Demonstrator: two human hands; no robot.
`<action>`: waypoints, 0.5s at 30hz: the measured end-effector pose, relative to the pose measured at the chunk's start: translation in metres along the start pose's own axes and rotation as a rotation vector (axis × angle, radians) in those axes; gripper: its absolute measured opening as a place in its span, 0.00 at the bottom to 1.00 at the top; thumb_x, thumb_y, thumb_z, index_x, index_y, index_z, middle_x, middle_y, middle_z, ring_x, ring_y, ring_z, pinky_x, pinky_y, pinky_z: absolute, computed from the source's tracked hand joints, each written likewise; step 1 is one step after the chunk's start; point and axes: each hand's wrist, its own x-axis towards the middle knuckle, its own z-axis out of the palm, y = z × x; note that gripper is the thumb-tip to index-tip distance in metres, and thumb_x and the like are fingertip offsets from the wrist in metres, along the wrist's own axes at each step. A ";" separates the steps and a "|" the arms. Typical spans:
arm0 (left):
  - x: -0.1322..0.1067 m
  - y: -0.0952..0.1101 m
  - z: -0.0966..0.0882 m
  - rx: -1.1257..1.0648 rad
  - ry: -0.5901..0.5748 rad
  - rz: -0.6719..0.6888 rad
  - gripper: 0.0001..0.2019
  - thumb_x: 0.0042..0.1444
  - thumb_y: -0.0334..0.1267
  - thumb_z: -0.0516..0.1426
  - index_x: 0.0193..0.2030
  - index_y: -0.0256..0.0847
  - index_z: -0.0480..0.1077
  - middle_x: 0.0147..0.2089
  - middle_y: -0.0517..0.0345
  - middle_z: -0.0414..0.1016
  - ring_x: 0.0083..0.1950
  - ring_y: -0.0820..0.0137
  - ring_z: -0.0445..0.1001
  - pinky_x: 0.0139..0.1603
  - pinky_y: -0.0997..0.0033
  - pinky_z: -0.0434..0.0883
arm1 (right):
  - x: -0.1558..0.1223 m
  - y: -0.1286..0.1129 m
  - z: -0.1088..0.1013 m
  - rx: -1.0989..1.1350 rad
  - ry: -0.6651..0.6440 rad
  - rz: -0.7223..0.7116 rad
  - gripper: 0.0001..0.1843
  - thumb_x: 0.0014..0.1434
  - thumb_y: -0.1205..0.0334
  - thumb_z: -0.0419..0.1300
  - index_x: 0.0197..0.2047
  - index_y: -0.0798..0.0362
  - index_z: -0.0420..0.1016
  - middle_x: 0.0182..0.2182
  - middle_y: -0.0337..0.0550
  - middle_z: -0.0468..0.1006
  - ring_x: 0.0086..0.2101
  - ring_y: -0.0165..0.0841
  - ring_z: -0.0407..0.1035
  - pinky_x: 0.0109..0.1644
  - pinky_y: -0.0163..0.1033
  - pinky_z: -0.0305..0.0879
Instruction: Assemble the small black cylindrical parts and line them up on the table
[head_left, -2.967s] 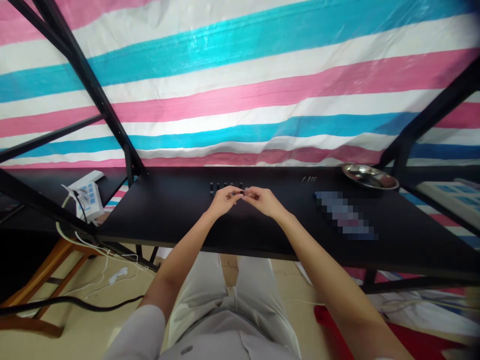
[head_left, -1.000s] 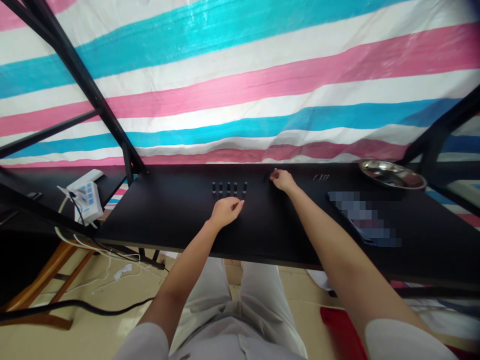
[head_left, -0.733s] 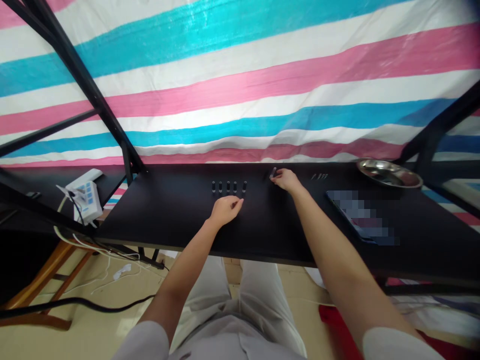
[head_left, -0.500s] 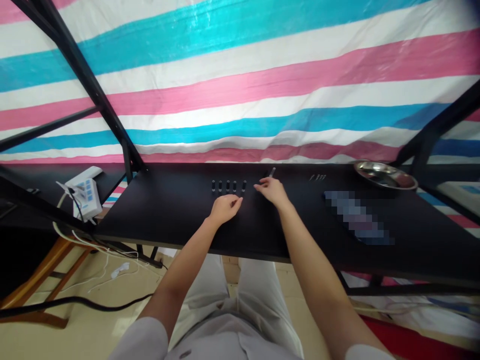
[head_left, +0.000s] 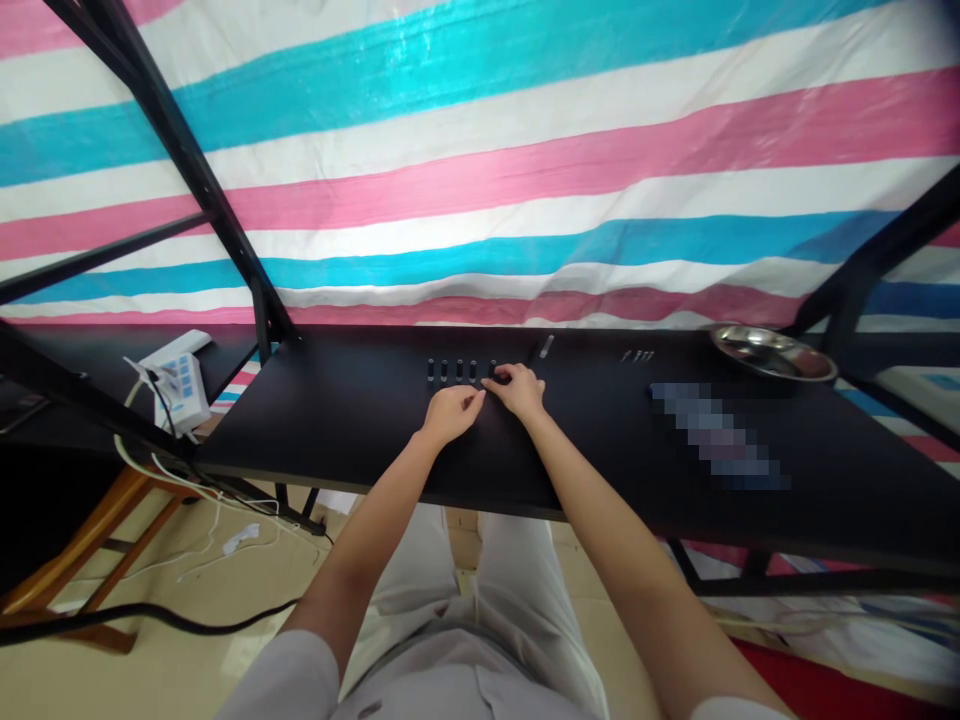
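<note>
The right hand (head_left: 514, 388) is narrowed at the 5th dark cylinder (head_left: 493, 365); the fingers mask any grip, so I cannot tell. Beside it, the left hand (head_left: 453, 412) is pinched, contents hidden. The 4 other cylinders (head_left: 460, 371) line up, probably spaced for separate handling. Near the surface's (head_left: 337, 420) far edge are a tilted pale tube (head_left: 547, 347), tiny slim pieces (head_left: 638, 356) and, by the corner, a steel dish (head_left: 814, 376).
</note>
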 end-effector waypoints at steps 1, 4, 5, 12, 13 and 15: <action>0.000 0.000 0.000 -0.002 0.004 -0.001 0.18 0.59 0.42 0.48 0.25 0.37 0.71 0.23 0.59 0.69 0.23 0.76 0.63 0.27 0.76 0.60 | 0.000 -0.001 0.000 -0.004 -0.004 0.000 0.15 0.46 0.48 0.61 0.33 0.48 0.75 0.35 0.43 0.74 0.40 0.40 0.64 0.42 0.46 0.54; 0.000 -0.001 0.000 -0.013 0.015 0.004 0.18 0.59 0.42 0.48 0.24 0.37 0.71 0.23 0.59 0.69 0.23 0.76 0.63 0.27 0.76 0.60 | 0.000 -0.004 -0.002 -0.014 -0.016 0.003 0.13 0.47 0.49 0.60 0.31 0.49 0.75 0.37 0.44 0.74 0.41 0.41 0.64 0.42 0.46 0.54; 0.000 -0.001 0.000 -0.017 0.017 0.004 0.18 0.59 0.42 0.48 0.24 0.37 0.71 0.22 0.60 0.69 0.22 0.76 0.63 0.27 0.76 0.60 | -0.001 -0.004 -0.003 -0.009 -0.018 0.003 0.12 0.48 0.50 0.60 0.30 0.49 0.74 0.36 0.44 0.74 0.40 0.41 0.64 0.42 0.45 0.54; -0.001 0.002 0.000 -0.139 0.060 -0.068 0.15 0.57 0.44 0.52 0.48 0.40 0.67 0.28 0.62 0.71 0.22 0.79 0.64 0.30 0.78 0.65 | -0.012 -0.006 -0.011 0.094 0.113 -0.025 0.12 0.56 0.54 0.51 0.35 0.52 0.70 0.29 0.43 0.75 0.33 0.37 0.67 0.44 0.44 0.53; -0.002 0.002 0.000 -0.157 0.071 -0.072 0.18 0.56 0.44 0.53 0.52 0.41 0.65 0.29 0.63 0.71 0.22 0.79 0.64 0.30 0.78 0.65 | -0.015 -0.007 -0.013 0.094 0.134 -0.058 0.13 0.56 0.54 0.51 0.36 0.52 0.70 0.30 0.44 0.76 0.33 0.37 0.68 0.44 0.43 0.53; -0.002 0.003 -0.001 -0.186 0.091 -0.073 0.23 0.55 0.44 0.54 0.56 0.41 0.59 0.32 0.63 0.72 0.22 0.80 0.65 0.30 0.78 0.66 | -0.020 -0.009 -0.015 0.076 0.162 -0.145 0.13 0.57 0.55 0.50 0.39 0.52 0.71 0.31 0.45 0.76 0.34 0.37 0.68 0.44 0.43 0.52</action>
